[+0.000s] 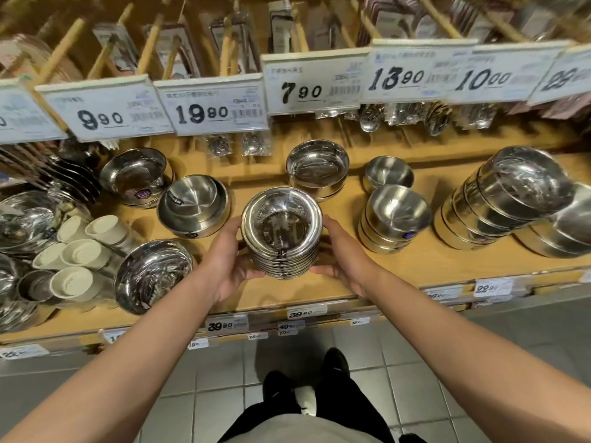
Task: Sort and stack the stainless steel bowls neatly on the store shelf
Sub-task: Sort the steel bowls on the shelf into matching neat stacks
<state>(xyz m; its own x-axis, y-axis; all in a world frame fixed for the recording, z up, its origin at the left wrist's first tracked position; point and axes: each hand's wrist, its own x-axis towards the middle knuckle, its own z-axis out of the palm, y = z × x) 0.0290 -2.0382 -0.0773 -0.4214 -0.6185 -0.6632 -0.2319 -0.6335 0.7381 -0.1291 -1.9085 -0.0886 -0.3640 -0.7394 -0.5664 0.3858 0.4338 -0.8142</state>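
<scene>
A tall stack of several small steel bowls [283, 231] stands at the middle of the wooden shelf [422, 260]. My left hand [228, 260] grips its left side, thumb at the base. My right hand [340, 251] grips its right side. Other steel bowls stand around it: a wide stack [193, 209] to the left, a deep bowl [136, 175] behind that, a flat stack [316, 167] at the back, a small bowl [388, 172], a stack [395, 217] to the right, and a tall leaning stack [508, 196] at far right.
A steel dish [152, 274] lies tilted at the front left beside several cream cups [83, 251]. Price cards [217, 105] hang overhead with packaged spoons [371, 116] behind them. Price labels [305, 312] line the shelf's front edge. Grey tiled floor [415, 353] lies below.
</scene>
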